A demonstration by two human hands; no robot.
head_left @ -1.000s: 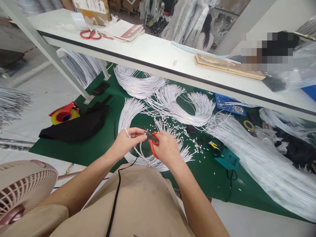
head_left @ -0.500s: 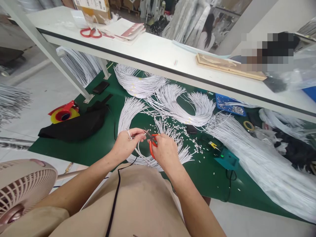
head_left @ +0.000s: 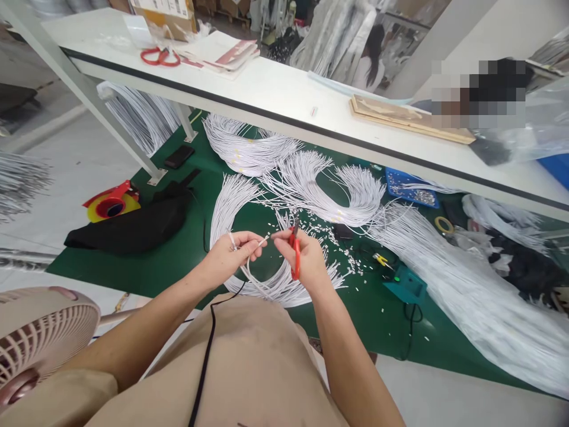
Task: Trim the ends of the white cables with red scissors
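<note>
The left hand [head_left: 229, 255] pinches a white cable [head_left: 264, 241] between thumb and forefinger, with a short end poking out past the fingertips on the side towards the right hand [head_left: 309, 261]. That end lies to the left of the right hand's thumb and forefinger tips, near them but apart; whether those two tips touch each other cannot be told. The other right fingers curl round red-handled cutters [head_left: 296, 258], whose blades point away from the body. The cable end runs mostly sideways, rising slightly towards the right hand, so its long axis lies roughly crosswise to that of the cutters. The left hand has the cable in its grip and is thus the nearer one, while the right fingertips face the free end. Below and around the hands, a curved bundle of white cables [head_left: 231, 201] rests on the green surface [head_left: 178, 267], with small pale scraps [head_left: 353, 264] scattered beyond the right hand and to its right. Further right sits a teal device [head_left: 406, 287].
</note>
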